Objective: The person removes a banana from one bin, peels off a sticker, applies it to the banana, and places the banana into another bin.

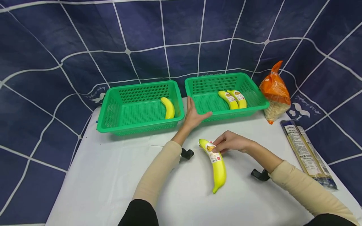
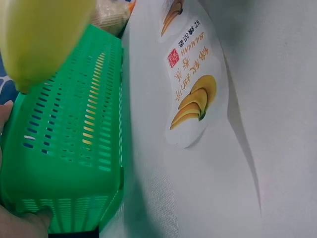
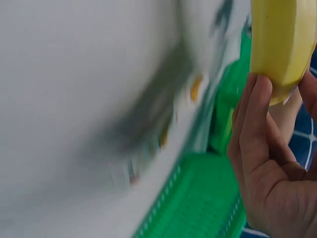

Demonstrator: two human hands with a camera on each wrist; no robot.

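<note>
My right hand (image 1: 230, 142) pinches a yellow banana (image 1: 219, 175) with a white printed label, above the white table. In the right wrist view, its fingertips (image 3: 262, 87) press the banana's side. My left hand (image 1: 194, 117) is at the near left corner of the right green basket (image 1: 220, 116), its fingers and thumb spread. The left wrist view shows its thumb (image 2: 37, 218) against the basket's end; whether it grips the rim I cannot tell. A banana-printed sticker (image 2: 193, 101) lies on the table, partly hidden in the head view.
Another green basket (image 1: 141, 128) stands on the left with one banana (image 1: 169, 108). Two labelled bananas (image 1: 230, 99) lie in the right basket. An orange-topped bag (image 1: 274, 89) sits beside it, and long flat packages (image 1: 306, 150) lie at the table's right edge.
</note>
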